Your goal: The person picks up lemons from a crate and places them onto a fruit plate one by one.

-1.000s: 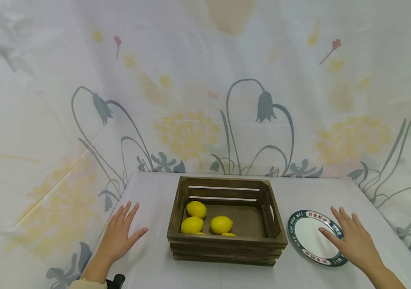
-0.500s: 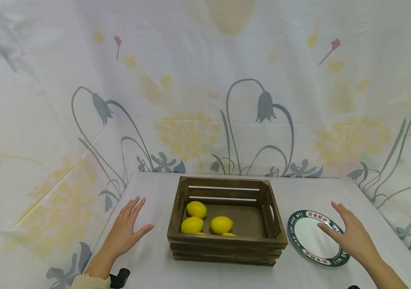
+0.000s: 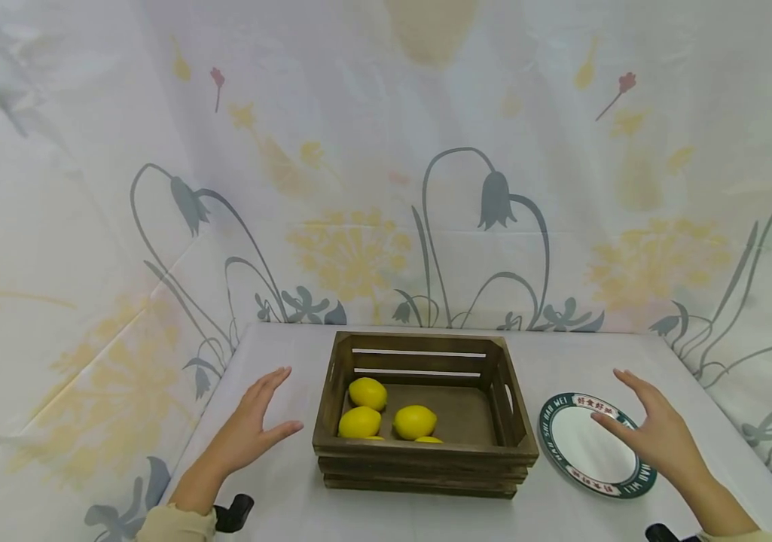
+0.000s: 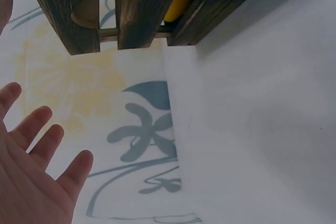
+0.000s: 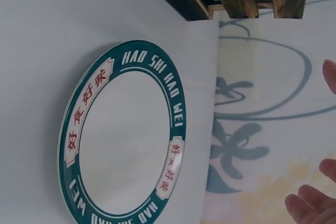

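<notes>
Several lemons (image 3: 415, 422) sit lower centre, penned by the crate (image 3: 419, 468); our left hand (image 3: 248, 430) and right hand (image 3: 662, 438) hover either side, released.

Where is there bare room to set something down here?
Bare table lies beyond the plate, right of the crate, and in a strip between the crate and the left hand. Inside, the visible floor right of the lemons is free. Crowded: the crate's left part, with lemons.

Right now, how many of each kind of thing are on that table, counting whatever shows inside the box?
Wooden box: 1
Plate: 1
Lemons: 5 in view, two mostly hidden behind the box's front
Total: 7 in view
</notes>
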`<state>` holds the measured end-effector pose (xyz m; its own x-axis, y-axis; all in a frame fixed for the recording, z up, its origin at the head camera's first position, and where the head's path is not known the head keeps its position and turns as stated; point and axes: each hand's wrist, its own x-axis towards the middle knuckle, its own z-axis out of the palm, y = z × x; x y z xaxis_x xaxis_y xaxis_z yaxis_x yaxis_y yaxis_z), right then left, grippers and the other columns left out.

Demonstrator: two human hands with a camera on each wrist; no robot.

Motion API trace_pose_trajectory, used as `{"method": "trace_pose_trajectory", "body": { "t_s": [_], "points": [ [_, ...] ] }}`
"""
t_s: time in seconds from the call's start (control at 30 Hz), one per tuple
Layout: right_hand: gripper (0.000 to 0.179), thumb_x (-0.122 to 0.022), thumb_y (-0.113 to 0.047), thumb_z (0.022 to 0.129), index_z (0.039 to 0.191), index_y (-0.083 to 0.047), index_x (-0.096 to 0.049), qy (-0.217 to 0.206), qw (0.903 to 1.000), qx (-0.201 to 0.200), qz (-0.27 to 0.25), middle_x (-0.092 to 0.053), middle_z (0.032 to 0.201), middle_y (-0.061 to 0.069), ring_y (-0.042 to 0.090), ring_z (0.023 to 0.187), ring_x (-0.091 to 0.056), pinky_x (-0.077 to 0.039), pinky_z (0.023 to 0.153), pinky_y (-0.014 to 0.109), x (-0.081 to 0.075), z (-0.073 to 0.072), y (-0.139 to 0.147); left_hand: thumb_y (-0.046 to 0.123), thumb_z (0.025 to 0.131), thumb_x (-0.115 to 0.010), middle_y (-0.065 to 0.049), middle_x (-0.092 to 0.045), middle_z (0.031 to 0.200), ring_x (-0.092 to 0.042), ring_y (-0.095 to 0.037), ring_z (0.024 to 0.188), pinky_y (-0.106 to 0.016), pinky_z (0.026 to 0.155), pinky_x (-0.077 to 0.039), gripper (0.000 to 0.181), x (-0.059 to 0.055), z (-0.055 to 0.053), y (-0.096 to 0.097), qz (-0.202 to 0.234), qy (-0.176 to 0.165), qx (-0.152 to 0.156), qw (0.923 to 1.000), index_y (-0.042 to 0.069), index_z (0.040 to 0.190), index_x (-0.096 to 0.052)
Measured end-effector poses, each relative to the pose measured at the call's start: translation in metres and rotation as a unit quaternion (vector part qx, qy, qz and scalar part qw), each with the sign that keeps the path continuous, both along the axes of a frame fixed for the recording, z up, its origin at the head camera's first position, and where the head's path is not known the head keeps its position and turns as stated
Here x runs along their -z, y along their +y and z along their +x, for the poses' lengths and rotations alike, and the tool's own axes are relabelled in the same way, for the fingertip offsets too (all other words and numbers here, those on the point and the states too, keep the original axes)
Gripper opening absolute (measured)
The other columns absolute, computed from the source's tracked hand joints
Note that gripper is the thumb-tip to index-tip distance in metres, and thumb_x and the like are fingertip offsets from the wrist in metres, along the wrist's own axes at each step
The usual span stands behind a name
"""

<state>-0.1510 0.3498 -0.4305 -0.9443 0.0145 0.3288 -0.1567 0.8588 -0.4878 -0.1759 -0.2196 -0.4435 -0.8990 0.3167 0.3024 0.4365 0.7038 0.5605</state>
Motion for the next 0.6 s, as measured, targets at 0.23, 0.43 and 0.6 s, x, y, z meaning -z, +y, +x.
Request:
{"method": "trace_pose_trajectory", "body": {
  "t_s": [0.23,0.43,0.6],
  "points": [
    [0.084,-0.078,-0.032,0.075,0.140,0.001,-0.036,-0.002,0.9999,0.001,-0.012,-0.037,0.134,0.033,0.060,0.104,-0.042,-0.038,0.077,0.067,-0.006,-0.005,-0.006,0.038,0.081,-0.071,-0.014,-0.033,0.144,-0.032,-0.036,0.129,-0.058,0.099,-0.031,0.081,0.000,-0.004,0.010,0.014,-0.014,0.017,0.9997,0.010,0.145,-0.029],
    [0.082,-0.078,-0.030,0.075,0.139,0.001,-0.038,0.005,0.9996,-0.013,-0.025,-0.038,0.133,0.032,0.060,0.105,-0.042,-0.038,0.077,0.066,-0.013,-0.008,-0.012,0.033,0.081,-0.072,-0.014,-0.038,0.140,-0.037,-0.035,0.126,-0.052,0.097,-0.036,0.076,0.000,-0.004,0.017,0.049,-0.024,0.030,0.9981,0.007,0.142,-0.035],
    [0.081,-0.079,-0.030,0.075,0.138,0.001,-0.039,0.005,0.9991,-0.018,-0.037,-0.038,0.134,0.032,0.059,0.107,-0.042,-0.038,0.079,0.066,-0.018,-0.012,-0.016,0.026,0.081,-0.073,-0.013,-0.039,0.140,-0.038,-0.034,0.126,-0.044,0.096,-0.040,0.072,-0.001,-0.005,0.022,0.097,-0.041,0.062,0.9926,0.006,0.140,-0.038]
  ]
}}
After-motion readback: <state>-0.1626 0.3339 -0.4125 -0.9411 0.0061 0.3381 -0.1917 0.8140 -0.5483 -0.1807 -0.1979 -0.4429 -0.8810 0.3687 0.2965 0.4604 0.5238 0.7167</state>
